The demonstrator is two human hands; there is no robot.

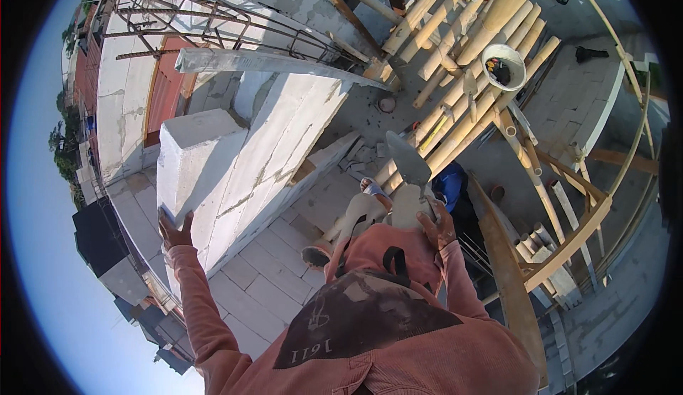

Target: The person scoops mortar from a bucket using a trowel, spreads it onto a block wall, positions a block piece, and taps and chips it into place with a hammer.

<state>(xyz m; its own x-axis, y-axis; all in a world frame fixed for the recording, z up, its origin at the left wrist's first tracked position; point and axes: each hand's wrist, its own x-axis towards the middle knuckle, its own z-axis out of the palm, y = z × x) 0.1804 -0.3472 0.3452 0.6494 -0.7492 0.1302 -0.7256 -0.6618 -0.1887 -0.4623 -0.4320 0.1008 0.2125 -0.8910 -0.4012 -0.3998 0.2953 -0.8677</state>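
My left hand (176, 233) rests against the left face of a white block (199, 139), its fingers spread. The block stands on top of a white block wall (267, 153), with a long metal bar (270, 63) lying above and behind it. My right hand (436, 224) is closed on the handle of a trowel (407, 159), whose broad grey blade points away from me, over bamboo poles. My legs and sandalled feet (375, 190) show between my hands, over the blockwork and poles.
Bamboo poles (526, 32) form a platform carrying a white bucket (504, 66) of small items. Rebar cages (178, 22) lie at the upper left. Timber framing (569, 251) stands at the right, beside a drop to a lower level. A blue shape (448, 182) is partly hidden below the poles.
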